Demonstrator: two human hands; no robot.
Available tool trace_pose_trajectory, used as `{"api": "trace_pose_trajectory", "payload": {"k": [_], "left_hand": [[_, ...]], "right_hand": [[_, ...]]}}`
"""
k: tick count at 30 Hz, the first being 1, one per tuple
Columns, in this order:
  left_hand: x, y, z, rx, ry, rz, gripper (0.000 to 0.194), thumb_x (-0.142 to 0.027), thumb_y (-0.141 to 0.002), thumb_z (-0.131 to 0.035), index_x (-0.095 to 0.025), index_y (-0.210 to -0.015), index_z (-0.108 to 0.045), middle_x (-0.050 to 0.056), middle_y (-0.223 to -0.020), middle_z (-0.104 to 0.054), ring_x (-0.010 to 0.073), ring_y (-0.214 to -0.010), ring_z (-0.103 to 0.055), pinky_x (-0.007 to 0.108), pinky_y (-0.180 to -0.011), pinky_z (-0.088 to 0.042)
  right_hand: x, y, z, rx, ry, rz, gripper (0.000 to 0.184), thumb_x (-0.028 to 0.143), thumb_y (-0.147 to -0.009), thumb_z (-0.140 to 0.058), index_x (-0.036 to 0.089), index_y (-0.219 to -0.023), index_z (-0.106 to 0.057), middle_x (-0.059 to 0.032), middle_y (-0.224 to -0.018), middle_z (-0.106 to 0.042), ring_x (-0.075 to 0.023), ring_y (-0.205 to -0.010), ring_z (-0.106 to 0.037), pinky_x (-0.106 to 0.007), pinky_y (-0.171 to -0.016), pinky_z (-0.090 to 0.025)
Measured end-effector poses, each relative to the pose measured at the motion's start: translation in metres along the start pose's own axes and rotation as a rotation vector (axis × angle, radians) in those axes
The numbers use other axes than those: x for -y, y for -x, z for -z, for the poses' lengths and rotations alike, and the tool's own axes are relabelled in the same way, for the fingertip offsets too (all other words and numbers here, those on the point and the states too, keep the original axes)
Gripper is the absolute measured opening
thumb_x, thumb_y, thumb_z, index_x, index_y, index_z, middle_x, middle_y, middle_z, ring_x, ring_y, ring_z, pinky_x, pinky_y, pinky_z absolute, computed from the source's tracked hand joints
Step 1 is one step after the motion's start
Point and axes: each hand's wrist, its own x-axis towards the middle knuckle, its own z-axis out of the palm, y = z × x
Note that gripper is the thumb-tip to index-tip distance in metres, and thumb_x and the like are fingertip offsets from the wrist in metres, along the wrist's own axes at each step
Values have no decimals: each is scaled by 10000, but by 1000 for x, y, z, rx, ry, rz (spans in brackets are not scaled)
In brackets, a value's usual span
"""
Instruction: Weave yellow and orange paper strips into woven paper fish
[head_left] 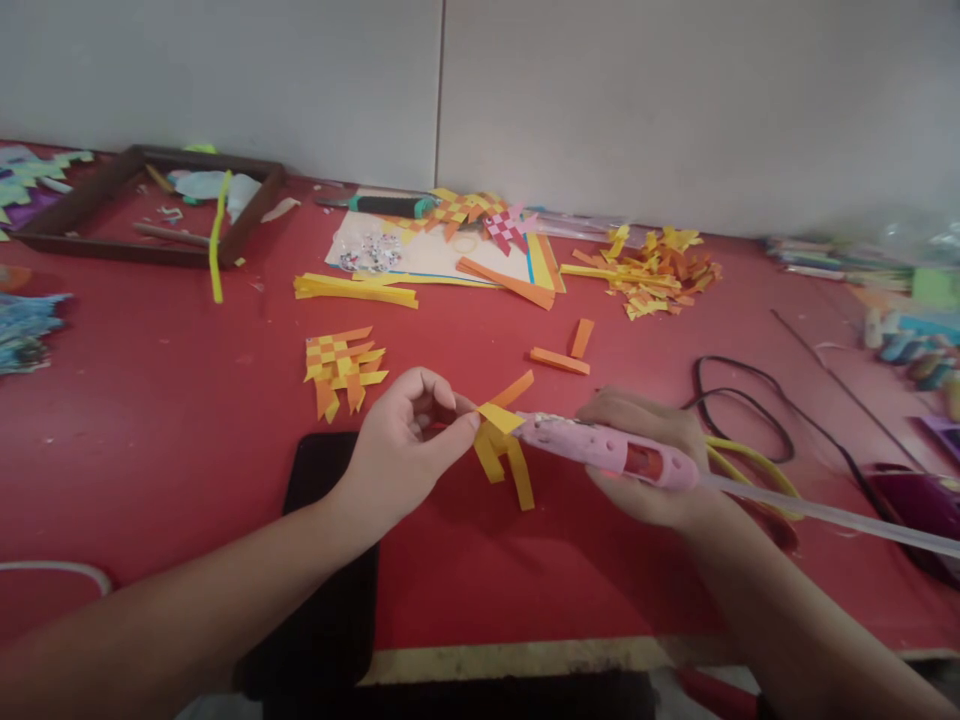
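Note:
Between the thumb and fingers of my left hand [409, 445] is a woven piece of yellow and orange paper strips [495, 450], its loose ends hanging down and to the right. My right hand [656, 440] is wrapped round a pink hot glue gun [600, 445], and a clear glue stick [825, 510] runs out of its back. The gun's nozzle is at the yellow strip's edge; I cannot tell whether it touches. Left of my hands lies a woven yellow and orange paper fish [341, 365]. A black phone [330, 560] is partly under my left forearm.
Yellow strips [356, 288], orange strips [561, 360] and a pile of paper scraps [660, 275] lie beyond my hands. A brown frame [112, 250] stands at the back left. A black cord [750, 390] loops at the right. The red table's front edge [525, 655] is close.

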Motion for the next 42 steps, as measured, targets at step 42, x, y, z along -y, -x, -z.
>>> {"api": "trace_pose_trajectory", "payload": {"k": [42], "left_hand": [[3, -6, 1, 87, 203, 158, 352, -155, -712, -779, -194, -739, -430, -67, -701, -667, 50, -659, -576, 172, -651, -437]], "right_hand": [[-17, 16, 9, -13, 668, -249, 378, 88, -803, -506, 199, -1134, -651, -147, -1078, -668, -345, -1033, -623, -542, -901, -505]]}}
